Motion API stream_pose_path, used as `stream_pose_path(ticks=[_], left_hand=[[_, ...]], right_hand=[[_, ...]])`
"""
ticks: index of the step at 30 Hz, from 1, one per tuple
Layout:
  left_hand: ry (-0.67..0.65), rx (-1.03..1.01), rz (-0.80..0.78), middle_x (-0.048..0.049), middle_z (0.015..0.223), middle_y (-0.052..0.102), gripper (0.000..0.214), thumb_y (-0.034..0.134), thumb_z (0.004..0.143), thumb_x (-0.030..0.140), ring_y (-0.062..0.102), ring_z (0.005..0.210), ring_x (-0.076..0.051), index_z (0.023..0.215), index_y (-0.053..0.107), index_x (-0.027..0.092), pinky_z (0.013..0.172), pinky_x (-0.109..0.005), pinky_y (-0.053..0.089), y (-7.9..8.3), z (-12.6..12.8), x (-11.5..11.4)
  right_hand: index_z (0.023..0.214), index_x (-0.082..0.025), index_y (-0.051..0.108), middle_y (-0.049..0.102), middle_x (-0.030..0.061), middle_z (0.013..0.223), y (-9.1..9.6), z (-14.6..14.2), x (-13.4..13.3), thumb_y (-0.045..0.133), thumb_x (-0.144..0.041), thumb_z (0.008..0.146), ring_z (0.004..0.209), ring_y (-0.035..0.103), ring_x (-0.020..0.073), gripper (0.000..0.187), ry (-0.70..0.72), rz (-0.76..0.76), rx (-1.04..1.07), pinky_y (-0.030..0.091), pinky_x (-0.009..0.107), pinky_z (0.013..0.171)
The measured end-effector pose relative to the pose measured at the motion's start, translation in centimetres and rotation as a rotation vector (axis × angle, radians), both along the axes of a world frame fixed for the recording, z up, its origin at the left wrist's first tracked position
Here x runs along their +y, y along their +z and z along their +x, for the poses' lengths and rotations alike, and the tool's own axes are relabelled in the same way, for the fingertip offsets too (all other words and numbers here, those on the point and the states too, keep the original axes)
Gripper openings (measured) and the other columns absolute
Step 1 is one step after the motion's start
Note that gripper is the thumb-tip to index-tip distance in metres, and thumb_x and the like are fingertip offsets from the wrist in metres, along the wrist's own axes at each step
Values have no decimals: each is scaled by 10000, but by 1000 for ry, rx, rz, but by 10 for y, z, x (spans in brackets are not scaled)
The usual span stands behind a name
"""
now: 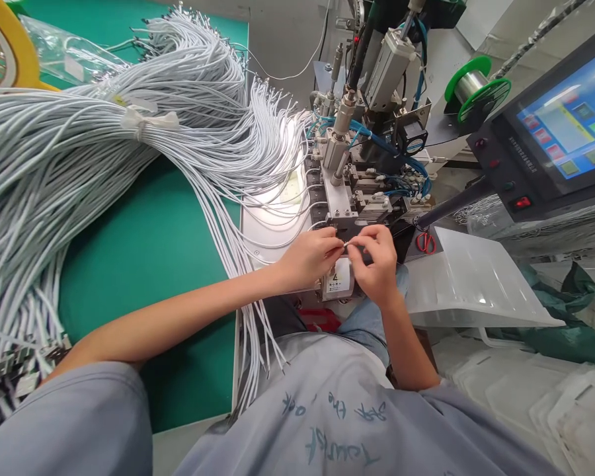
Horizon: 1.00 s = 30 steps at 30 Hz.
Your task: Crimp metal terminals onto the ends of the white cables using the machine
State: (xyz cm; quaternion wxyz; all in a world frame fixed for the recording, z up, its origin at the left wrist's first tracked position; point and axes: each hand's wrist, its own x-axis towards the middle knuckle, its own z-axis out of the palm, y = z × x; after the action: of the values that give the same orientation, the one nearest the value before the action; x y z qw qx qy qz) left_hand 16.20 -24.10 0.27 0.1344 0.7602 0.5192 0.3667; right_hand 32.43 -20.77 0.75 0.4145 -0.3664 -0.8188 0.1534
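Observation:
My left hand (311,256) is closed, thumb and fingers pinching a thin white cable just in front of the machine. Opposite it, my right hand (377,263) pinches the tip of the same cable (346,244) between thumb and forefinger. The fingertips of both hands almost meet, and most of what they grip is hidden. Close behind them stands the pneumatic machine (338,195), with several white cables running into slots on its left side. Below my hands is a part with a white warning label (338,279).
A large tied bundle of white cables (149,125) covers much of the green table mat (129,218). On the right are a touchscreen panel (565,125), a green wire spool (477,89), red-handled scissors (426,242) and a translucent plastic sheet (480,277).

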Motion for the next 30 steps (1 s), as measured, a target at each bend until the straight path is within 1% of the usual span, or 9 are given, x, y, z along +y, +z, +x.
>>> stream_pose_path(ticks=[3, 6, 8, 12, 15, 20, 24, 27, 30], left_hand=[[17, -46, -45, -5, 667, 540, 183, 523, 862, 162, 493, 598, -88, 774, 680, 128, 554, -208, 362, -1, -1, 1], [17, -86, -103, -3, 667, 538, 184, 522, 867, 165, 503, 610, -87, 786, 683, 128, 564, -204, 377, -2, -1, 3], [14, -91, -120, -2, 663, 530, 194, 515, 876, 176, 499, 611, -88, 796, 687, 132, 560, -203, 377, -4, -1, 4], [-31, -103, -109, 0, 660, 528, 183, 524, 875, 174, 500, 609, -86, 811, 689, 128, 563, -202, 383, -9, -1, 7], [-48, -88, -102, -7, 676, 540, 193, 510, 890, 193, 511, 617, -90, 837, 684, 130, 569, -204, 394, -12, -3, 9], [-139, 142, -123, -50, 768, 551, 277, 399, 923, 175, 529, 653, -112, 883, 667, 120, 582, -222, 416, -14, -10, 15], [-160, 344, -178, -68, 804, 562, 320, 339, 939, 180, 535, 634, -120, 930, 651, 109, 572, -236, 426, -19, -15, 21], [-162, 376, -183, -73, 829, 575, 347, 315, 959, 221, 553, 657, -119, 941, 645, 117, 597, -233, 448, -25, -17, 23], [-158, 372, -171, -70, 860, 585, 337, 310, 965, 223, 568, 693, -122, 1061, 621, 132, 618, -225, 451, -29, -17, 22]], right_hand=[[785, -181, 624, 574, 54, 845, -12, 1, 3, 506, -275, 857, 782, 559, 161, 167, -139, -262, 286, 462, 280, 608], [819, -179, 636, 627, 58, 857, -26, 0, 6, 524, -334, 838, 788, 586, 169, 193, -75, -539, 369, 477, 279, 623], [815, -181, 640, 647, 53, 850, -31, -2, 6, 567, -355, 807, 795, 595, 174, 189, -18, -634, 386, 484, 281, 644], [742, -182, 610, 629, 27, 776, -32, -6, 7, 588, -334, 791, 764, 587, 160, 161, -22, -632, 429, 480, 284, 689], [736, -186, 583, 599, 15, 758, -31, -4, 11, 566, -324, 805, 738, 566, 149, 156, 19, -642, 377, 467, 270, 657], [740, -186, 553, 567, 10, 768, -39, 1, 22, 531, -304, 829, 717, 530, 135, 150, 84, -665, 256, 425, 251, 611], [741, -187, 541, 564, 6, 770, -48, 1, 29, 511, -274, 833, 721, 521, 133, 131, 91, -699, 184, 405, 254, 621], [737, -186, 542, 568, -2, 736, -51, 0, 31, 509, -269, 824, 683, 512, 129, 124, 70, -757, 168, 398, 259, 619], [722, -184, 555, 573, -8, 699, -52, 0, 32, 530, -282, 803, 660, 508, 130, 129, 61, -811, 166, 399, 261, 615]])
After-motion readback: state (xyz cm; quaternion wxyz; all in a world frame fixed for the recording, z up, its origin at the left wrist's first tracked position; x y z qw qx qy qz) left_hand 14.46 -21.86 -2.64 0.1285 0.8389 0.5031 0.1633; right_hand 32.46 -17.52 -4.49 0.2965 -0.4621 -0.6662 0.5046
